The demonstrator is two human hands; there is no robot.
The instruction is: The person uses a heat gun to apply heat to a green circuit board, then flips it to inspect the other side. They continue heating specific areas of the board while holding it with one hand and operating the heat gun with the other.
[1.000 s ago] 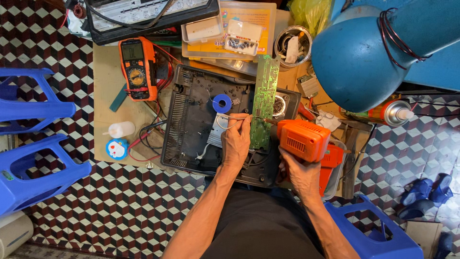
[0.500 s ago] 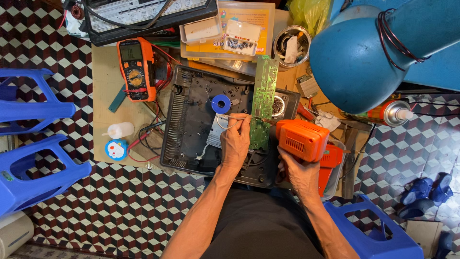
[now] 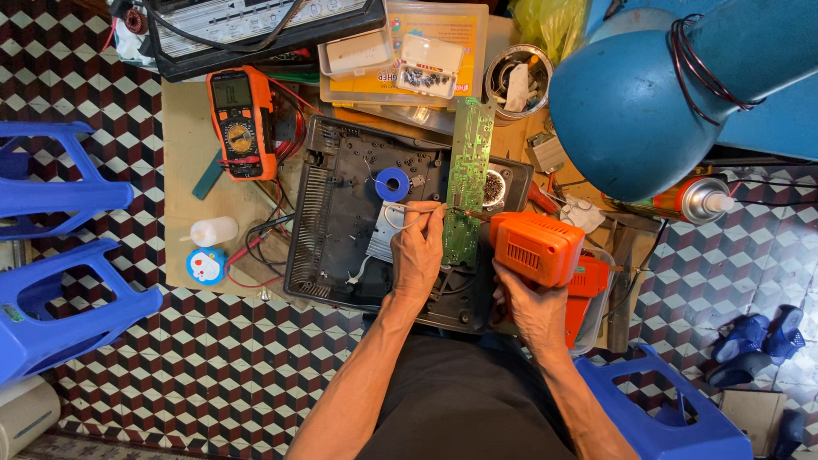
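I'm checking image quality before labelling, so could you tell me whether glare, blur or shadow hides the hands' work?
Head view: evenly lit and sharp, with no strong glare. The left hand and the right hand on the orange soldering gun are clear. The blue lamp shade looms large, hiding the bench behind it.

Two blue stools (image 3: 60, 247) at left — perhaps a third (image 3: 656, 409) — one orange multimeter (image 3: 239, 123), one green circuit board (image 3: 469, 183).

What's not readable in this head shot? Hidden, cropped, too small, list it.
- Tip of the orange soldering gun: too small against the green circuit board to tell if they touch.
- Thin wire in the left hand: too fine to trace.
- Right hand: fingers hidden behind the gun body.
- Bench right of the board: covered by the blue lamp shade.
- Black device: cut by the top edge.
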